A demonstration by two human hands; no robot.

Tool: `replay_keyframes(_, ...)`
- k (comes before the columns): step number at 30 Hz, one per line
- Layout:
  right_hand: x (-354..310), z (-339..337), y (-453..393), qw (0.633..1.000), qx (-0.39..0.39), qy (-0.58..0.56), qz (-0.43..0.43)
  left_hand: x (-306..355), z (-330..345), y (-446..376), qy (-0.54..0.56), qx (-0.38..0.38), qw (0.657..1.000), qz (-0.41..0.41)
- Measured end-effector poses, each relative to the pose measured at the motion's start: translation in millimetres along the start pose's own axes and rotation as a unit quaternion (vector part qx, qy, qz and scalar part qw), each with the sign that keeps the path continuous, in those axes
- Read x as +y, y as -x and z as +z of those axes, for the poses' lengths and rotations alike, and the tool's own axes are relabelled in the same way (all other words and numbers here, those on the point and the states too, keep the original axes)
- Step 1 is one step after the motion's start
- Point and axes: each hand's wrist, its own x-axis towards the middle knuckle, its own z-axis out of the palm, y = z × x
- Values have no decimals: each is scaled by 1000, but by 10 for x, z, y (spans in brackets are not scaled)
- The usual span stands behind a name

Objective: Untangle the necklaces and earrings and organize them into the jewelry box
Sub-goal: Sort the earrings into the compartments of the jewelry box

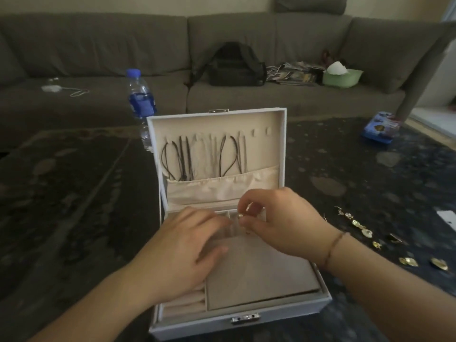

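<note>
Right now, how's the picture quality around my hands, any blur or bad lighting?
Head view: dim and soft overall; the left hand is motion-smeared at the fingers; the small earring pinched by the right hand is too blurred to make out; wide-angle distortion bends the sofa at the edges.

The box [283, 311] is white outside, beige inside, with a silver clasp [245, 318]. Dark brown and pale cords [182, 156] hang in its lid. Gold earrings [409, 261] lie on a dark blue mottled rug [370, 169]. The bottle [140, 99] has a blue cap and label. The sofa [98, 45] is grey, the backpack [234, 65] black, the bowl [341, 79] pale green.
</note>
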Motion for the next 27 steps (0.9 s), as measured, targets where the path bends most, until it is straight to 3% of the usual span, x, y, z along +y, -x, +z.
replay_keyframes(7,-39,179,-179,994,-37,107,-6,14,86,40,-31,5,999,-9)
replay_keyframes(12,-41,74,-142,998,-47,42,12,-13,100,45,-23,-5,1000,-15)
replay_keyframes(16,170,-137,42,996,64,0,60,-23,108,40,-7,2,1000,-14)
replay_keyframes(19,504,-371,207,970,179,-76,147,-15,135,37,0,5,1000,-12)
replay_keyframes(21,732,-488,300,953,223,-68,195,17,155,20,-10,11,1000,-10)
replay_keyframes(24,857,-504,395,953,219,-32,207,54,135,-34,8,27,999,-22)
replay_keyframes(27,873,-428,442,958,197,-31,206,65,118,-95,-18,-8,1000,8)
